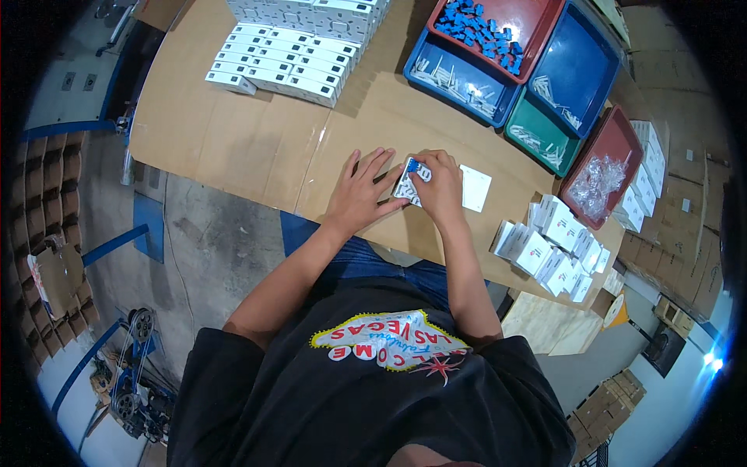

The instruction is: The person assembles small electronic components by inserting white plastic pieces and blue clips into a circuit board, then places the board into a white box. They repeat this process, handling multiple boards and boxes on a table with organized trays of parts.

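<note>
Patterned box (405, 187) sits clamped in right fingers (437, 160), beside spread left fingers (379, 163).

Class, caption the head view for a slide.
Right hand holds a small patterned box, left hand spread beside it, at a brown tabletop with colored trays and stacked white boxes.

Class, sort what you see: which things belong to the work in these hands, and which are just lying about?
Likely part of the work, judging by nearness:
small patterned box, between left hand and right hand
flat white piece, beside the right hand
stacked white boxes
trays with blue pieces or white pieces

Probably just lying about:
machine with pulleys, lower left
brown cartons, lower right
</note>
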Available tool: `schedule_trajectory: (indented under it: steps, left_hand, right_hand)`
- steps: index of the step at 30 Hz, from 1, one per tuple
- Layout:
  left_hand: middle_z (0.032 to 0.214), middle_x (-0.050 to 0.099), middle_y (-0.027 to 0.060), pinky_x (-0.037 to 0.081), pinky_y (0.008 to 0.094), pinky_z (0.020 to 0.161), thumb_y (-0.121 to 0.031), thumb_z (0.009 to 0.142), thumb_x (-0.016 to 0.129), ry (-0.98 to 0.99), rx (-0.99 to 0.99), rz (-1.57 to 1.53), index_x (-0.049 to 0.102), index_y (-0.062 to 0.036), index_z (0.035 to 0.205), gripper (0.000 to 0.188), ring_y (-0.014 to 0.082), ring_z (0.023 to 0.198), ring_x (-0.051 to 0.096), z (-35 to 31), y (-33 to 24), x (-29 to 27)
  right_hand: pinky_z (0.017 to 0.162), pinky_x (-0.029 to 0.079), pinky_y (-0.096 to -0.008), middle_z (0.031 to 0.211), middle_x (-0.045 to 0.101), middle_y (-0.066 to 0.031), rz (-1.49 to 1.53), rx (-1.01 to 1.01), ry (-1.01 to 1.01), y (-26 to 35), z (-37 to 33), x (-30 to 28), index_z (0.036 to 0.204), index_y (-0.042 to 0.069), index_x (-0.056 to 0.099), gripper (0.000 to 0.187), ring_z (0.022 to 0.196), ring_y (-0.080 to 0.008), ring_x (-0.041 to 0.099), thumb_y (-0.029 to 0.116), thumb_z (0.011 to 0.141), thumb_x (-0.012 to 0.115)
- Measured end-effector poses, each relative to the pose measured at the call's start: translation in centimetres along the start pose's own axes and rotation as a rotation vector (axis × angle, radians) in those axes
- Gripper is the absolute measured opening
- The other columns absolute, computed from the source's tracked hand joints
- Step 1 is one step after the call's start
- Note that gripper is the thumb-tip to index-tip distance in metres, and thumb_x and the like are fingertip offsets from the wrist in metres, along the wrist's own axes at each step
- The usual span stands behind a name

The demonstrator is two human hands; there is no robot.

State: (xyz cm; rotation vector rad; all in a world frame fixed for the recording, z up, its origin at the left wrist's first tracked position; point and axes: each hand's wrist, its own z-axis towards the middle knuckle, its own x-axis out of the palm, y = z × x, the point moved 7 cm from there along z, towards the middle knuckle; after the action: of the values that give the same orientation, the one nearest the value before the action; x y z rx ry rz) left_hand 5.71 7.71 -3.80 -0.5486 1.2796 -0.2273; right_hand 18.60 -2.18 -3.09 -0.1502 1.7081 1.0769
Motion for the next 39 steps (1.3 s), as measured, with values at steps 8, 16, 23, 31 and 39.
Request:
schedule_trajectory:
  steps: [8,16,23,31,39]
  left_hand:
    - [0.155,0.052,0.0116,0.026,0.0594,0.123,-0.055,0.084,0.078,-0.012,-0.004,-0.023,0.062,-0.0147,0.144,0.074,0.0294,0.148,0.044,-0.1,0.0,0.3]
    - [0.153,0.049,0.0123,0.023,0.0585,0.123,-0.062,0.075,0.082,0.011,-0.026,-0.022,0.056,-0.0115,0.148,0.093,0.0280,0.147,0.040,0.3,-0.4,-0.2]
    - [0.142,0.051,0.0146,0.024,0.0546,0.117,-0.052,0.067,0.091,0.088,-0.070,0.008,0.052,-0.0099,0.147,0.099,0.0350,0.135,0.043,2.2,-1.0,0.0]
    - [0.146,0.051,0.0160,0.045,0.0461,0.116,-0.007,0.081,0.085,0.146,-0.464,-1.376,0.029,-0.0082,0.152,0.091,0.0359,0.136,0.053,-0.1,-0.8,2.1]
    - [0.162,0.039,0.0242,0.040,0.0607,0.119,-0.022,0.094,0.064,0.247,-0.473,-2.050,0.030,-0.0166,0.161,0.075,0.0463,0.145,0.047,-0.7,-5.3,-2.1]
  right_hand:
    - [0.101,0.047,-0.0432,0.125,0.063,-0.0112,0.092,-0.089,0.043,0.6,0.0,-0.8,0.122,0.006,0.073,0.041,0.119,-0.0327,0.060,0.008,0.082,0.078]
    - [0.100,0.054,-0.0501,0.144,0.045,-0.0275,-0.124,0.508,-0.144,-7.4,-5.2,-7.3,0.156,0.006,0.038,0.089,0.127,-0.0450,0.056,0.032,0.084,0.084]
    - [0.094,0.055,-0.0469,0.124,0.062,-0.0224,0.039,0.485,-0.189,-10.2,-6.9,-6.0,0.157,0.005,0.037,0.092,0.114,-0.0395,0.066,0.023,0.082,0.087]
    - [0.089,0.054,-0.0312,0.110,0.075,-0.0088,1.075,0.516,-0.238,-11.2,-8.1,-5.2,0.134,-0.003,0.064,0.042,0.103,-0.0143,0.069,0.006,0.095,0.074]
    - [0.106,0.053,-0.0452,0.133,0.068,-0.0152,1.910,0.497,-0.202,-8.5,-9.8,-7.1,0.140,-0.001,0.058,0.044,0.120,-0.0285,0.068,0.012,0.099,0.066]
